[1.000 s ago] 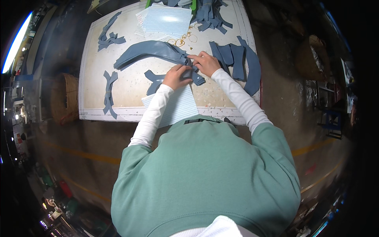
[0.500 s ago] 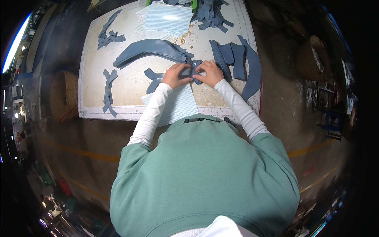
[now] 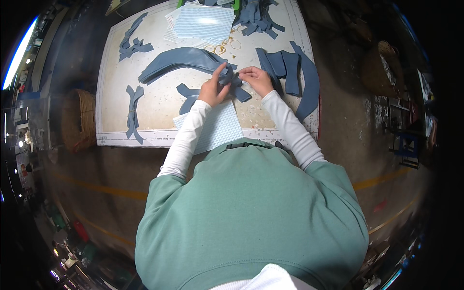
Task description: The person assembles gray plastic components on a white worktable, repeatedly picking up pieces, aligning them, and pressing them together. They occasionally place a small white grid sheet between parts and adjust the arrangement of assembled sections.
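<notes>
In front of me, small blue-grey leather-like cut pieces (image 3: 240, 94) lie crossed over one another between my hands. My left hand (image 3: 212, 90) curls round the left side of one piece, thumb and forefinger spaced apart along it. From the right, my right hand (image 3: 258, 81) pinches at the upper end of these pieces with thumb and fingertips together. The fingers partly hide what they grip. Just beyond my left hand lies a thick stack of long curved blue-grey pieces (image 3: 181, 63). Forked pieces (image 3: 187, 98) rest to the left of that hand.
A printed sheet (image 3: 217, 126) lies by the near edge of the white table (image 3: 113, 104). More sheets (image 3: 203, 23), yellow rubber bands (image 3: 220, 50) and a strip bundle (image 3: 258, 19) lie farther off. Curved pieces (image 3: 291, 72) are at right, a tied bundle (image 3: 133, 112) at left. Wicker baskets (image 3: 79, 118) flank the table.
The small pieces have turned and spread into a crossed shape. My left forefinger has lifted away from the thumb, and my right fingers have moved up to the pieces' far end.
</notes>
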`<state>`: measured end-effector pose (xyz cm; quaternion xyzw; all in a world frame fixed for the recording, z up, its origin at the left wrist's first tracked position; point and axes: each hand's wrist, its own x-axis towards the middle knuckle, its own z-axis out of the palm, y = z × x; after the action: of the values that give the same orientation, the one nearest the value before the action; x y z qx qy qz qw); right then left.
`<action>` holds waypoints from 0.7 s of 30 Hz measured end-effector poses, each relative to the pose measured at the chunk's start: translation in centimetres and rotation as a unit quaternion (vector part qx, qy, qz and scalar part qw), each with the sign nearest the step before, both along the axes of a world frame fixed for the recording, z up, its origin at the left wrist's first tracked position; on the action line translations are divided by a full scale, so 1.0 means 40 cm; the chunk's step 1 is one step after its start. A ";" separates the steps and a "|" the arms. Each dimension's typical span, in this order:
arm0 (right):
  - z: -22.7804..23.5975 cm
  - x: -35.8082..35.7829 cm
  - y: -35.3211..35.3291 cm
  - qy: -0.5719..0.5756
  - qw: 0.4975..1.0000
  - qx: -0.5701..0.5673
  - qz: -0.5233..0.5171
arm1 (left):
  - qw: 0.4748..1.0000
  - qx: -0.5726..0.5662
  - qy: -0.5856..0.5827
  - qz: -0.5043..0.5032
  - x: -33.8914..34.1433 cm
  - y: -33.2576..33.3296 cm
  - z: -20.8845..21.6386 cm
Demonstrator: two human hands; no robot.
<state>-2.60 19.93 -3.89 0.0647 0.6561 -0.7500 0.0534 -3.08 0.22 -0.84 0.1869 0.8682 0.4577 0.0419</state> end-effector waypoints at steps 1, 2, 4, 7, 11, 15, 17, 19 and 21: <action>0.003 0.007 0.012 0.009 0.998 0.059 -0.013 | 1.000 0.000 -0.007 0.012 0.000 0.001 0.001; 0.006 0.015 0.023 0.030 0.993 0.116 -0.024 | 1.000 0.000 -0.014 0.024 -0.001 0.002 0.001; 0.006 0.035 0.033 -0.005 0.991 0.124 -0.041 | 0.999 -0.004 0.041 -0.008 -0.008 0.002 -0.002; -0.007 0.072 0.028 -0.013 0.988 0.145 -0.054 | 0.991 -0.056 0.110 -0.049 -0.017 0.001 -0.010; -0.034 0.111 -0.008 0.003 0.987 0.146 -0.066 | 0.988 -0.106 0.107 -0.036 -0.005 0.008 -0.020; -0.037 0.133 -0.034 0.061 0.965 0.240 -0.085 | 0.989 -0.074 0.125 -0.020 -0.006 0.015 -0.025; -0.030 0.140 -0.039 0.092 0.952 0.278 -0.089 | 0.987 -0.030 0.160 -0.005 -0.009 0.019 -0.031; -0.022 0.145 -0.042 0.127 0.952 0.265 -0.089 | 0.988 -0.059 0.145 -0.014 -0.012 0.014 -0.037; -0.015 0.150 -0.043 0.143 0.942 0.294 -0.079 | 0.987 -0.077 0.136 -0.035 -0.016 0.006 -0.039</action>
<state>3.39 18.19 -4.50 0.0216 0.8411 -0.5266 -0.1217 -3.71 0.46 -2.42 0.2742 0.8912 0.3583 -0.0464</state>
